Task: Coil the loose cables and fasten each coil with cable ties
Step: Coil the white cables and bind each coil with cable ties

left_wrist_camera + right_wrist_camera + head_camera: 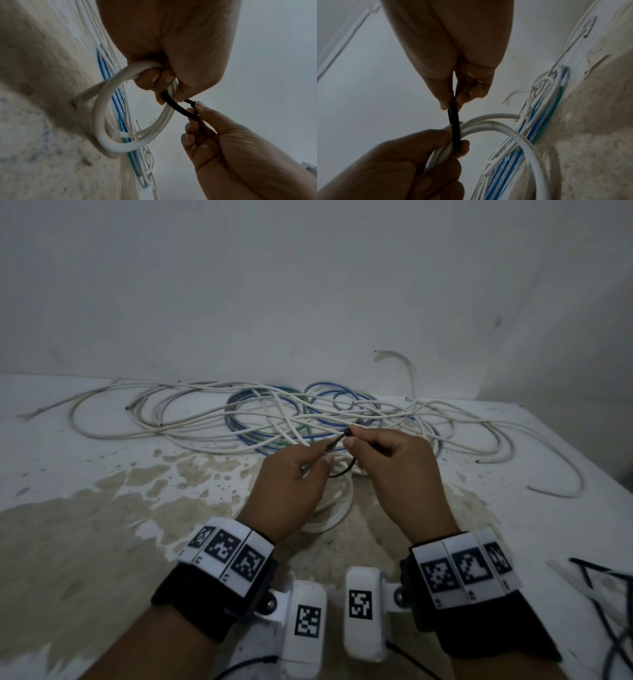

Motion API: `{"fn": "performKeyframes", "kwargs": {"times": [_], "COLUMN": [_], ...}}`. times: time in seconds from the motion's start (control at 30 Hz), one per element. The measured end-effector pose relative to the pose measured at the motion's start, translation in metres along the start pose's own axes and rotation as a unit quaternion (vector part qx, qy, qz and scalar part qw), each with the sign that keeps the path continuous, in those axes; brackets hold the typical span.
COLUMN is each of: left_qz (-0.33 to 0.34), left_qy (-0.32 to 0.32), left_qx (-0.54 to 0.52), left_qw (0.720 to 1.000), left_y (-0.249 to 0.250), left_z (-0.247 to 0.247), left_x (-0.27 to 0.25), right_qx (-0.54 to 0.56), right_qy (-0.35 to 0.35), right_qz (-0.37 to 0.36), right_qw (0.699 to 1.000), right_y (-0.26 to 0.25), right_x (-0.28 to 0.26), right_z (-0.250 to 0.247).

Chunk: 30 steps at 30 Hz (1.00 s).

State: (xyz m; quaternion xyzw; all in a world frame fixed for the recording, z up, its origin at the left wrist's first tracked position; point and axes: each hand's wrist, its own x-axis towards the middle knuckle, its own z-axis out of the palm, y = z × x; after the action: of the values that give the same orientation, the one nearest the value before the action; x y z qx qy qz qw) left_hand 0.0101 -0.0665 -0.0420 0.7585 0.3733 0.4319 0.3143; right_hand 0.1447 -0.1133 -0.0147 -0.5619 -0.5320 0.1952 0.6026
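A small coil of white cable [337, 508] [102, 128] [505, 129] hangs from my left hand [320, 455] [169, 97] [458, 146], whose fingers curl round its strands. A black cable tie [337, 440] [178, 106] [454, 129] loops round the coil. The left thumb and forefinger also pinch the tie's thin tail. My right hand [349, 436] [193, 109] [452, 105] pinches the tie's head end between thumb and forefinger, just right of the left hand. The tie's loop is still wide and slack around the strands.
Behind the hands a tangle of loose white, blue and green cables [274, 419] spreads across the stained white table [102, 525] up to the wall. Spare black and white cable ties [596, 583] lie near the right front. The table's right edge [582, 446] is close.
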Motion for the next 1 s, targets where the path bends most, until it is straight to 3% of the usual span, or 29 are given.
{"fn": "performKeyframes", "kwargs": {"times": [0.23,0.37,0.57,1.0], "left_qz": [0.012,0.040,0.011,0.017], "left_qy": [-0.020,-0.021,-0.004,0.002], "left_qx": [0.008,0.001,0.008,-0.003], "left_qw": [1.000,0.999,1.000,1.000], "left_y": [-0.0039,0.0007,0.0001,-0.0010], "left_z": [0.0019,0.0018,0.0015,0.0019], "left_x": [0.0005,-0.0011,0.0007,-0.0001], "right_qx": [0.032,0.021,0.003,-0.022], "right_qy": [-0.043,-0.035,0.027,0.033], "right_qz": [0.023,0.027,0.018,0.010], "right_qw": [0.998,0.999,0.999,0.999], "right_y": [0.0006,0.0015,-0.0004,0.0006], "right_x": [-0.0009,-0.0006,0.0002,-0.0009], "right_z": [-0.0023,-0.0002,0.0000,0.0034]}}
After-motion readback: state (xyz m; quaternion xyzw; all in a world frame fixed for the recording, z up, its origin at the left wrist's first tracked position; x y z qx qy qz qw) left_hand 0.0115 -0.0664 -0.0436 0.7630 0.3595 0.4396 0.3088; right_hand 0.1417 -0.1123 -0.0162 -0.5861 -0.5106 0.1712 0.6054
